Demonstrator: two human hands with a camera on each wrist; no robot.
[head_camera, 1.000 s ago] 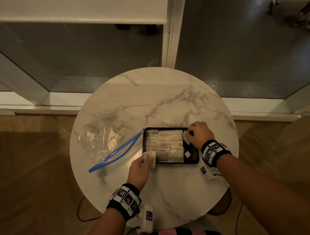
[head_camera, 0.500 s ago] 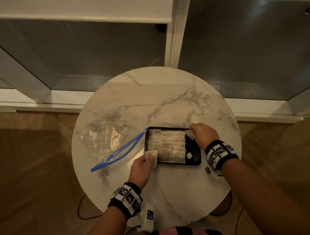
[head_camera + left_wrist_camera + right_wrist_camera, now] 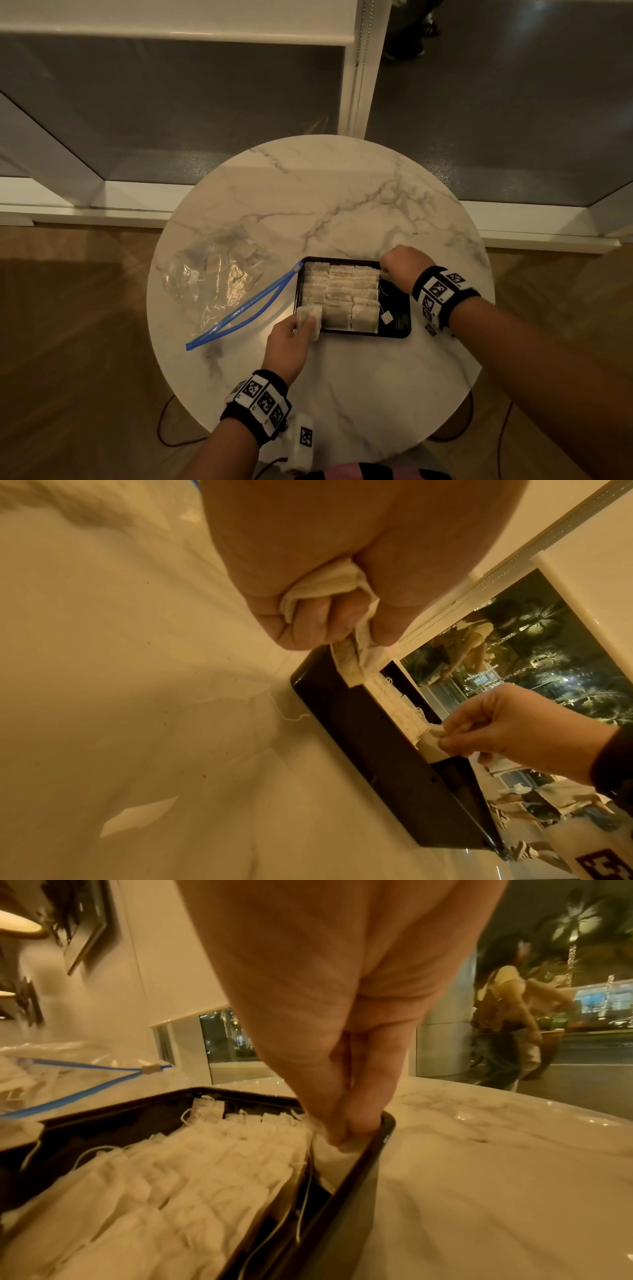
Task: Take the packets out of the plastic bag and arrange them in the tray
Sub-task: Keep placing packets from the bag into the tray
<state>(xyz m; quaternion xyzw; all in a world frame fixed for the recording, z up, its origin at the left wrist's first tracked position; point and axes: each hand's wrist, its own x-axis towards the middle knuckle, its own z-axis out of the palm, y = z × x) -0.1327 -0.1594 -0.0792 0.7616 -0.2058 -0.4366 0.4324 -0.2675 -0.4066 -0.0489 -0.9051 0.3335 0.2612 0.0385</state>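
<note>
A round marble table [image 3: 342,192] is seen from above, set against a window frame [image 3: 359,68] over a wooden floor [image 3: 68,342]. On its left part a clear plastic bag [image 3: 219,277] is laid flat, its blue zip strip [image 3: 246,306] gaping open and reaching to the tray's far-left corner; pale packets are still seen inside the bag in the right wrist view. Just right of the bag, a black tray [image 3: 397,334] is placed, and most of its floor is covered by packets [image 3: 342,294] laid in 3 overlapping columns, with strings trailing; a strip along the right side is left bare except for a small paper tag [image 3: 386,317]. At the tray's near-left corner, a bunch of packets [image 3: 329,585] is gripped by the left hand [image 3: 287,346], the fingers curled round them. At the far-right corner, 1 packet [image 3: 337,1156] is pinched by the right hand [image 3: 400,269] between thumb and fingertips and is pressed down inside the tray wall. The 2 hands are held well apart, and black wristbands [image 3: 260,404] with square markers are worn on both.
</note>
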